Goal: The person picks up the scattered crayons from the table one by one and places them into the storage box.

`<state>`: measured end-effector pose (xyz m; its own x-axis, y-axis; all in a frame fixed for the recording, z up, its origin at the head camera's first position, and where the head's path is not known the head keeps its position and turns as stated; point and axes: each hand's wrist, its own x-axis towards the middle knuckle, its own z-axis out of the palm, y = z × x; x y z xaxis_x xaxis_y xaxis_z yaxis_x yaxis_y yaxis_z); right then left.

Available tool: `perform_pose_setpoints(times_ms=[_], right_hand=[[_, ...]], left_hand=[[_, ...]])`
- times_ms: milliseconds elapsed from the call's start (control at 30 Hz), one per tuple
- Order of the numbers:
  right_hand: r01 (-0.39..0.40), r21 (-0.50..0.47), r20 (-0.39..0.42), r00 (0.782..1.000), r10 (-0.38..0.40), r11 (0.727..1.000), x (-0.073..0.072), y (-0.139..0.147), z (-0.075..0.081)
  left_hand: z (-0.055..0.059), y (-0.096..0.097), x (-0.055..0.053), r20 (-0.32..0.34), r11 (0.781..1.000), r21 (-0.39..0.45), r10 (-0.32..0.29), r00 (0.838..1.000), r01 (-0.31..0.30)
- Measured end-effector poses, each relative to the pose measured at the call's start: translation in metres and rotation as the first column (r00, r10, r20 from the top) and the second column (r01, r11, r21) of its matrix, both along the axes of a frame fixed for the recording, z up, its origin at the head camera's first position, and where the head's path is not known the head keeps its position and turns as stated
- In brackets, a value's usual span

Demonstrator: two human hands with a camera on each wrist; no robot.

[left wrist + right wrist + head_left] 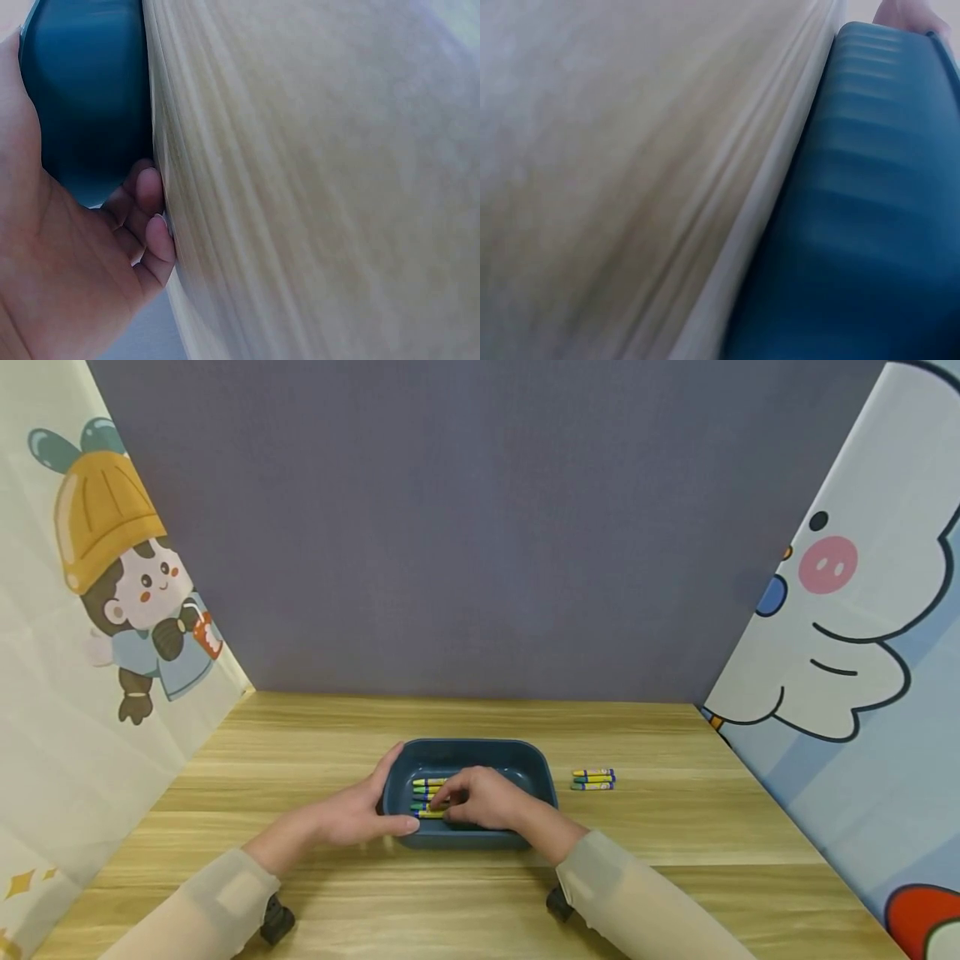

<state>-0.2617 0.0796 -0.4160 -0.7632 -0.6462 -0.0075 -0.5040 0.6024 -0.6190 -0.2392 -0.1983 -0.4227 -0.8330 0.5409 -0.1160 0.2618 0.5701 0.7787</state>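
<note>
A dark blue plastic box (pixel 480 840) stands on the wooden table, its wall also filling the right side of the right wrist view. My left hand (pixel 352 810) grips its left end, thumb along the near rim; in the left wrist view the fingers (pixel 148 191) curl at the box's lower edge. Several crayons (pixel 429 782) in yellow-and-green wrappers lie side by side inside, at the left. My right hand (pixel 483 797) reaches into the box, with curled fingertips and thumb pinching a crayon (pixel 427 815) near the front of the row. Its palm hides the crayons' right ends.
To the right of the box, three more crayons (pixel 593 779) lie together on the wooden table (pixel 645 843). A grey panel (pixel 465 543) rises behind the table. Cartoon-printed sheets (pixel 90 760) flank both sides.
</note>
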Motion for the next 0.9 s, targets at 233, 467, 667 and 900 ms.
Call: perform_pose_setpoints(times_ms=[233,467,667,900], right_hand=[[0.012,-0.029,-0.005,1.000,-0.012,1.000,0.002,0.000,0.007],[0.024,-0.063,-0.026,0.999,-0.026,0.998,0.005,0.009,0.023],[0.049,-0.112,-0.018,0.999,-0.051,0.992,0.004,0.033,0.039],[0.110,-0.175,0.000,0.994,-0.112,0.978,0.002,0.072,0.053]], left_hand=[[0.000,0.000,0.000,0.009,1.000,-0.004,-0.004,1.000,0.004],[-0.001,-0.001,0.000,0.017,1.000,0.013,-0.011,1.000,0.011],[-0.001,-0.001,0.000,0.021,0.999,0.034,-0.012,1.000,0.011],[0.000,0.000,0.000,-0.016,1.000,0.026,-0.012,1.000,0.012]])
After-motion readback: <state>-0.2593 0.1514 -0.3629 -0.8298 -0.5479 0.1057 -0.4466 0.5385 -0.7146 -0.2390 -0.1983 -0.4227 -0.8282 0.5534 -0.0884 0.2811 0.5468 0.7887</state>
